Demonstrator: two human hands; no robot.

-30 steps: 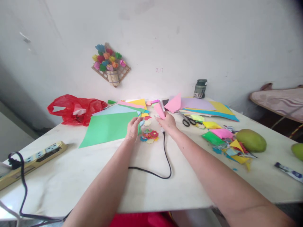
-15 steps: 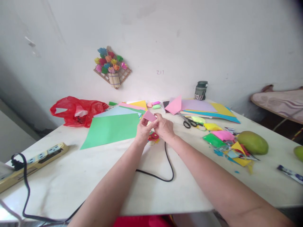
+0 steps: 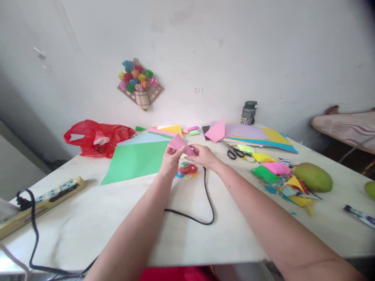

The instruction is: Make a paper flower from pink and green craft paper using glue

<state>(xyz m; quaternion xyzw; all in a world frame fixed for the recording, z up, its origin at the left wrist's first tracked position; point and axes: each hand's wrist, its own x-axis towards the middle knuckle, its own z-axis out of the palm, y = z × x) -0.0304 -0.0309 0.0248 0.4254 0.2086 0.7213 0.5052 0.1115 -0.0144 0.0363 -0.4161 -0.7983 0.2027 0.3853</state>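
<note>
Between my hands, raised over the table's middle, is a small piece of pink paper [image 3: 177,142]. My left hand [image 3: 171,160] pinches its near edge, thumb on top. At the paper's right end, my right hand [image 3: 202,155] has its fingers closed on it. Whether the paper is folded there I cannot tell. Just below the hands lies a little heap of coloured paper flowers [image 3: 188,170], red, green, blue and cream. A green paper sheet [image 3: 137,162] rests flat to the left of my left hand.
Black-handled scissors [image 3: 234,151] and coloured sheets [image 3: 275,137] lie right of my hands. Clay packets [image 3: 265,173], paper scraps and a green mango [image 3: 313,177] are farther right. A red plastic bag [image 3: 88,136], power strip [image 3: 58,193] and black cable [image 3: 212,210] are also on the table.
My hands have moved slightly apart, and more of the pink paper shows. The left hand has shifted left, uncovering more of the paper flowers.
</note>
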